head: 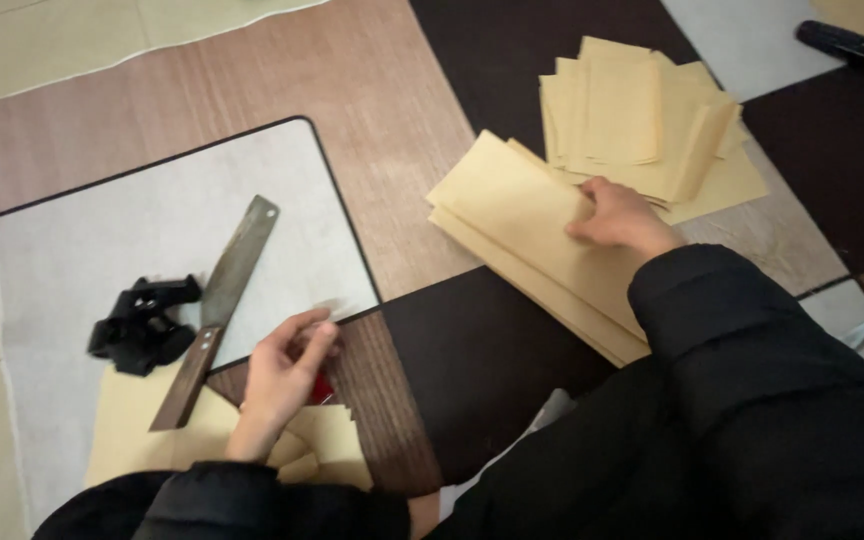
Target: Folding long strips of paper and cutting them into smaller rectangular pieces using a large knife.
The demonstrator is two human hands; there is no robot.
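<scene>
We saw soft, even, fairly bright indoor light, faint shadows, slight blur throughout, and mild wide-angle stretching near the edges.

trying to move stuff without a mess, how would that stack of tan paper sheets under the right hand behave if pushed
The tan paper stack looks thin and floppy, and its sheets already sit slightly offset, so it would probably fan out. The right hand pressing on top likely steadies it.

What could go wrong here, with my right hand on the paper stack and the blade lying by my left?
1. The long blade lies bare next to the left hand; a careless reach could likely meet its edge.
2. The right hand presses only one corner of the folded stack, so sheets may fan out or slide.
3. The loose pile behind is already uneven and could mix with the stack.
</scene>
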